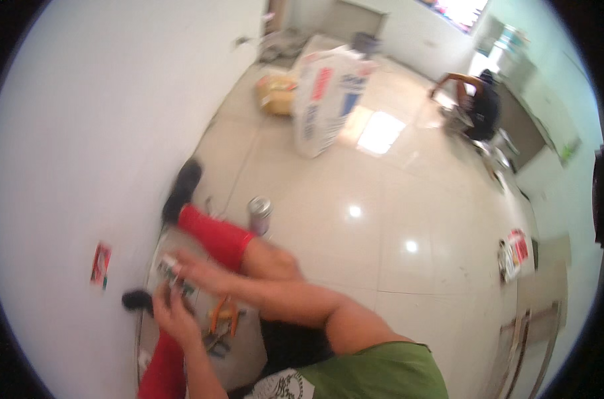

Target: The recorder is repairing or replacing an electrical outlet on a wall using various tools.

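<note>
I sit on the tiled floor, legs spread, facing the wall. Between my hands is a small white-and-dark part (171,263), blurred; its exact kind is unclear. My right hand (202,271) reaches over from the right, with its fingers closed on the part's upper side. From below, my left hand (174,314) grips its lower end between thumb and fingers. Orange-handled pliers (223,315) lie on the floor between my legs, beside another dark tool (217,342). A small red rectangular patch (100,265) shows on the wall at left.
A metal can (259,215) stands past my right knee. Farther off are a large white printed sack (332,100) and a yellow bag (275,93). Another person (481,106) crouches at the far right wall. A red-and-white package (514,255) and a wooden frame (528,342) are at right.
</note>
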The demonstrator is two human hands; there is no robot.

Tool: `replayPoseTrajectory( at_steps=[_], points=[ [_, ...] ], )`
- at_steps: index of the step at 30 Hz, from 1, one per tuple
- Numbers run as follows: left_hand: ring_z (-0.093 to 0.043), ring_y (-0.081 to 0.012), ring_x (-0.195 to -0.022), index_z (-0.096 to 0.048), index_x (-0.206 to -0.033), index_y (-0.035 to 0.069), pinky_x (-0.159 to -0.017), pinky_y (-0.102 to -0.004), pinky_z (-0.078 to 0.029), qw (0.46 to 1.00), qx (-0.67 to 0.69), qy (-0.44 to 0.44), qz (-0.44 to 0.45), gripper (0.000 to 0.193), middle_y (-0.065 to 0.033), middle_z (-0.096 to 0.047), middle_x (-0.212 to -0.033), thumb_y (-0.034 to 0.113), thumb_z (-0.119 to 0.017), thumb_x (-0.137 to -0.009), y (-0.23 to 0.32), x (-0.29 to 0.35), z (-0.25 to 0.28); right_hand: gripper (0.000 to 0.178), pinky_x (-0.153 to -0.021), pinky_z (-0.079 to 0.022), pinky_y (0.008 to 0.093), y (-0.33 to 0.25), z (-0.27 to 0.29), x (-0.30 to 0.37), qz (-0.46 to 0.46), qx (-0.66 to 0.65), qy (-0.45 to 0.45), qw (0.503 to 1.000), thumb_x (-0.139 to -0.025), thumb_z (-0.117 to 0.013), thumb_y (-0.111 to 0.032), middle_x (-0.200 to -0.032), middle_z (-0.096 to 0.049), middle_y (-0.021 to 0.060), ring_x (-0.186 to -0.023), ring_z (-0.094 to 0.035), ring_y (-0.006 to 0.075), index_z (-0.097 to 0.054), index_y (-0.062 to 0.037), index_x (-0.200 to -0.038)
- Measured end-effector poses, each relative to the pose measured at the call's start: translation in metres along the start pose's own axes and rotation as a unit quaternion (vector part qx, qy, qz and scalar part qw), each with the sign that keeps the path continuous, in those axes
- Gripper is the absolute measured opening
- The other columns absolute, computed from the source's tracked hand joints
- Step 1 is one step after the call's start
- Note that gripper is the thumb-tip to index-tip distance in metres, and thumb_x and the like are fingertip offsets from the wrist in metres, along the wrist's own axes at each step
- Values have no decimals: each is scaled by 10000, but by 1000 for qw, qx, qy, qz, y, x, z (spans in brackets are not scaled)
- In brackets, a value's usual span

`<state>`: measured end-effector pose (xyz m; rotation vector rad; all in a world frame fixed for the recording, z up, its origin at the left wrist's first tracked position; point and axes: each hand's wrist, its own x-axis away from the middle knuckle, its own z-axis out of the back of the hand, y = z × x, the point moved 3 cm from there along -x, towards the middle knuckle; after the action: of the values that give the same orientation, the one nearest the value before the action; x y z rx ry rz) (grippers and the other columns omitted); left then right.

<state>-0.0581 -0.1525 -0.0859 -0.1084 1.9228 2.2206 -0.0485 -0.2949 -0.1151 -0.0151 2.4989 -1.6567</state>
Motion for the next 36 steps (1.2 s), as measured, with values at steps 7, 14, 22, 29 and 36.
replayPoseTrajectory(
  at_steps=[7,14,22,29,36],
  points=[
    [-573,-89,-767,-626,-1327,-2,-631,-245,-465,988,56,-5,145,372,-40,-668,-974,163,-633,-993,15,-3,9,661,-1227,-245,395,-3,-10,10,-13,126,140,982,-1090,-350,-513,-1563,-405,168,-1458,-368,270,-355,-47,-1559],
    [-482,-53,-564,-697,-1089,75,-493,-221,-391,905,295,-1,305,170,10,-608,-782,203,-693,-977,24,-5,-26,788,-1097,-393,358,-45,8,-5,51,-67,82,993,-989,-517,-519,-1410,-528,156,-1260,-537,231,-337,-15,-1567],
    [-535,-75,-444,-699,-1032,89,-401,-222,-423,871,369,-64,318,184,-65,-691,-723,256,-620,-1025,34,-6,-12,898,-968,-496,366,-36,1,-3,39,-68,34,996,-946,-550,-591,-1289,-545,150,-1107,-610,237,-264,-45,-1600],
    [-673,-160,-514,-694,-1010,20,-444,-283,-573,871,368,-116,304,213,-140,-731,-777,222,-624,-1013,41,-4,-11,779,-1004,-417,319,-42,-2,8,70,-37,54,995,-1008,-459,-599,-1256,-581,118,-1085,-551,184,-420,-19,-1527],
    [-687,-172,-524,-686,-982,22,-469,-314,-603,863,367,-129,323,179,-125,-721,-746,194,-638,-1001,38,-8,-3,765,-1006,-418,319,-49,-4,6,66,-32,22,997,-992,-497,-593,-1241,-578,111,-1085,-551,184,-455,-27,-1505]
  ],
)
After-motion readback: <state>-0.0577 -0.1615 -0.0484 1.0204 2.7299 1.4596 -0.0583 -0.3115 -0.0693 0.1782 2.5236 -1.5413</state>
